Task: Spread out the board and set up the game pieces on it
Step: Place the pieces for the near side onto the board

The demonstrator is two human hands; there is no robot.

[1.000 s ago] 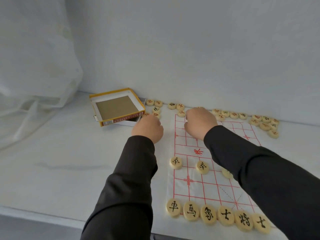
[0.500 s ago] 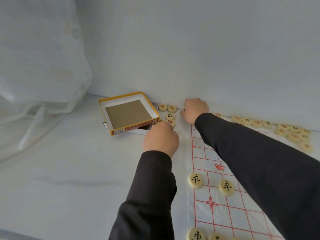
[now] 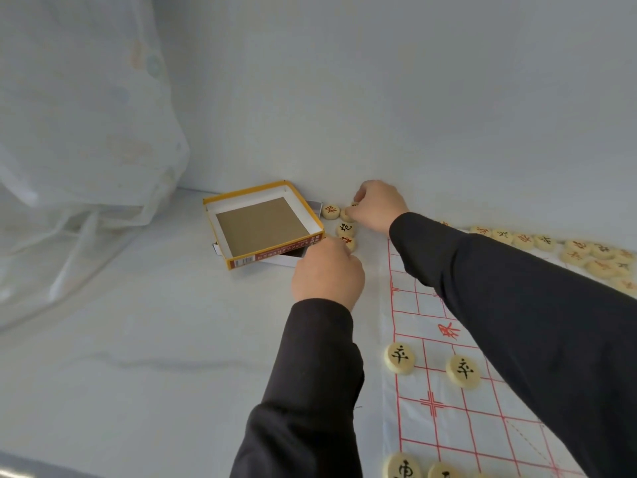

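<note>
**Head view: set-up under way, right hand taking a loose piece at the far left corner.**
Board lies spread flat on the bench. Two black soldiers sit on grid points, and a back row runs along the frame bottom. The right hand reaches past the board's far corner, fingers curled down and pinching the piece in the cluster between the open box and the wall. Left hand is knuckles-up just in front of that cluster; its fingers are tucked under and hidden, so I can't tell if they hold anything. More spare pieces line the far edge on the right. The visible far grid carries none, so I judge well under half is done. Next: lift the piece clear of its neighbours, read its character and colour, then set it on its point.
</note>
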